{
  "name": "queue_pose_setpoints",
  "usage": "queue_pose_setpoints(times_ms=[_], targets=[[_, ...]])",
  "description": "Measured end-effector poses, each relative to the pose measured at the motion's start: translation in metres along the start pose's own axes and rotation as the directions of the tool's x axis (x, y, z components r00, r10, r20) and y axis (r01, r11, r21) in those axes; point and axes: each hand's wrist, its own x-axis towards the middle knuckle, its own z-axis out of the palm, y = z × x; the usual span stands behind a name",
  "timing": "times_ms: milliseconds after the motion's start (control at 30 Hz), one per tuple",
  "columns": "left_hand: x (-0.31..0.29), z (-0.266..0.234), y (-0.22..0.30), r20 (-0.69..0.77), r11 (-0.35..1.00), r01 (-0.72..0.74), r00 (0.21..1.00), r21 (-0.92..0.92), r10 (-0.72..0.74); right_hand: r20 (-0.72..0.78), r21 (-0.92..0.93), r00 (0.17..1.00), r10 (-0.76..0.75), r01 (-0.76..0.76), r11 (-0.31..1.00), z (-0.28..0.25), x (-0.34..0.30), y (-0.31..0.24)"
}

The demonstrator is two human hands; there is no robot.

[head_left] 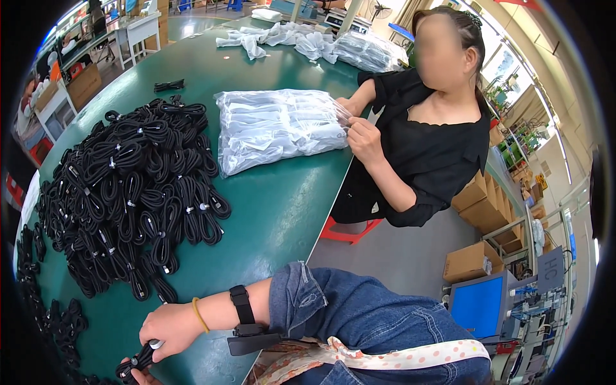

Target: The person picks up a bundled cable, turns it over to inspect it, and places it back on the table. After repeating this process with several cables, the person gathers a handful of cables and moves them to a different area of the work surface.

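At the lower left, a coiled black cable (133, 364) is between my two hands. My right hand (171, 327) reaches in from the right and pinches its pale connector end between thumb and fingers. Only some fingers of my left hand (145, 377) show at the bottom edge, closed around the coil. Just beyond my hands lies a large heap of coiled black cables (131, 192) with silver connector ends. More cable bundles (63, 324) lie along the left side of the table.
Across the green table (276, 212), a co-worker in black grips a clear bag of white packets (282, 125). One cable bundle (169, 85) lies apart behind the heap. Crumpled plastic bags (282, 40) lie at the far end. A red stool (350, 231) stands beside the table.
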Motion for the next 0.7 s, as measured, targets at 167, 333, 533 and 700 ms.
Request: queue_pose_setpoints(times_ms=[167, 333, 533, 700], targets=[[0.003, -0.009, -0.005, 0.025, 0.998, 0.056, 0.998, -0.021, -0.055, 0.183, 0.221, 0.976, 0.121, -0.161, 0.962, -0.007, 0.001, -0.007], [0.003, -0.013, -0.006, 0.022, 0.991, 0.107, 0.994, -0.079, -0.105, 0.220, 0.328, 0.961, 0.169, -0.236, 0.915, -0.011, 0.001, -0.014], [-0.002, -0.004, -0.001, 0.017, 0.998, -0.007, 1.000, -0.067, 0.008, 0.052, 0.318, 0.997, 0.048, -0.062, 0.946, -0.004, 0.002, 0.000], [0.000, 0.006, 0.007, 0.068, 0.997, -0.072, 0.995, -0.012, 0.073, -0.046, 0.310, 0.999, 0.014, 0.001, 0.951, -0.003, 0.004, 0.005]])
